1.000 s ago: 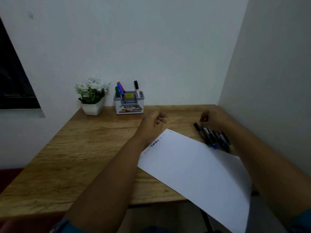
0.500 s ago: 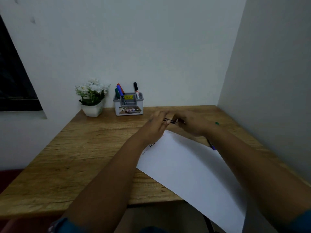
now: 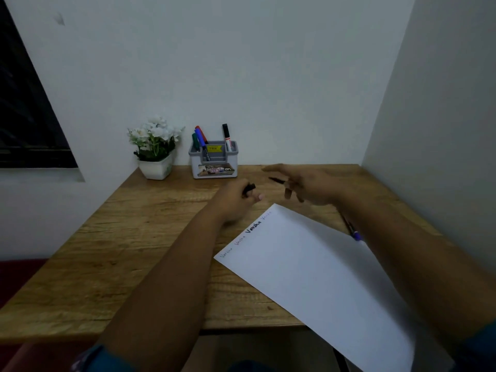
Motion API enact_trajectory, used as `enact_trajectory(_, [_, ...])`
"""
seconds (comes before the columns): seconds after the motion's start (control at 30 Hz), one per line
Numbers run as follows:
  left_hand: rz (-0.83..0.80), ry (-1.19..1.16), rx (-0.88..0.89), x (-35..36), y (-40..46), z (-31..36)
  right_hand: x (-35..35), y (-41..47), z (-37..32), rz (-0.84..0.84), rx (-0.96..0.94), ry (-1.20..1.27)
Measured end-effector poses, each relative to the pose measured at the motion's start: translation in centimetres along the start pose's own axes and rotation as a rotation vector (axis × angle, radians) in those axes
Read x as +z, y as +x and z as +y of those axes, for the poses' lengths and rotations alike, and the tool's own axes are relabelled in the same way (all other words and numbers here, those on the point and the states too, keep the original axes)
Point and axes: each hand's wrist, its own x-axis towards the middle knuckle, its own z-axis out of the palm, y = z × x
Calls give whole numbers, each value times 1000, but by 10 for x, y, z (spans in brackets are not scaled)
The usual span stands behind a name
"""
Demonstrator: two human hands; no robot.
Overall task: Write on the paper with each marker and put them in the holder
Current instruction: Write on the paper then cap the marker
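Four markers (image 3: pixel 204 140) stand in the grey holder (image 3: pixel 214 160) at twelve o'clock. The paper (image 3: pixel 316 272) shows four words. The left hand (image 3: pixel 236 201) grips a black cap (image 3: pixel 249 188); the blurry right hand (image 3: pixel 306 185) pinches the open marker (image 3: pixel 276 180). More markers (image 3: pixel 353 232) wait at three o'clock.

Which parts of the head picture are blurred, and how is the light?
Head view: the right hand is smeared by motion; the left hand, the holder and the writing on the paper stay fairly sharp; light is dim and even, without glare.

Left hand (image 3: pixel 236 200) curled in a fist; right hand (image 3: pixel 308 186), blurred, raised with fingers partly spread.
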Motion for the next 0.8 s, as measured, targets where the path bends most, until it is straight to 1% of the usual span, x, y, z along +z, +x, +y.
enact_trajectory(0.03, [10,-3,-7,2,1,-2,-3,0,5,14,29,226])
enact_trajectory(0.1, [21,-39,-14,9,5,-8,-3,1,18,73,55,816])
enact_trajectory(0.13, [22,-58,-30,13,7,-10,-1,2,25,64,79,1121])
enact_trajectory(0.17, [19,-74,-49,17,9,-12,1,3,31,33,113,1371])
enact_trajectory(0.2, [15,-85,-56,20,11,-12,6,5,35,-12,150,1523])
enact_trajectory(0.23, [12,-85,-58,24,13,-12,12,5,36,-47,189,1562])
enact_trajectory(0.3, [17,-18,-48,28,17,-9,29,6,34,-35,253,1432])
enact_trajectory(0.37, [6,51,-51,30,21,-7,45,11,29,35,287,1239])
enact_trajectory(0.47, [-60,68,-78,35,26,-11,54,19,30,183,250,1005])
enact_trajectory(0.53, [-71,48,-99,35,27,-13,58,20,32,232,212,914])
enact_trajectory(0.6, [-67,26,-107,33,27,-13,62,18,33,247,147,888])
enact_trajectory(0.67, [-78,-3,-118,30,27,-12,65,18,38,249,128,893])
enact_trajectory(0.8, [-125,-102,-162,23,27,-12,62,23,41,184,129,683])
